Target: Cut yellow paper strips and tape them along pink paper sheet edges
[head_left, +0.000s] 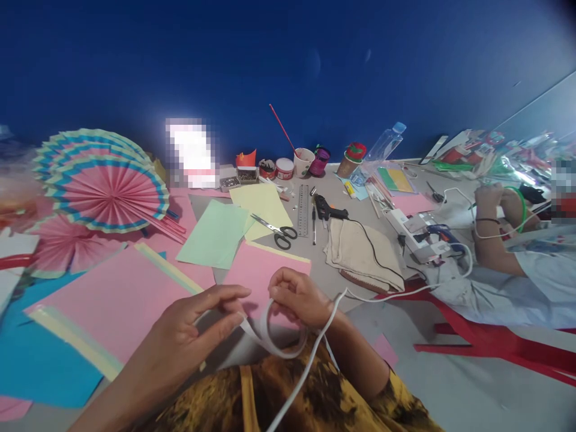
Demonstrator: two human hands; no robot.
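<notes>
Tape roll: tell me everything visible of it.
The tape roll is a narrow white ring, paper or plastic by its look, open in the centre, between the hands. The right hand grips its upper side, hiding part. A loose strip runs to the left hand; whether it is pinched there is unclear.

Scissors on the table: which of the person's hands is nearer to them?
Right. The right hand is below the scissors in the picture; the left hand is farther off, below and left.
</notes>
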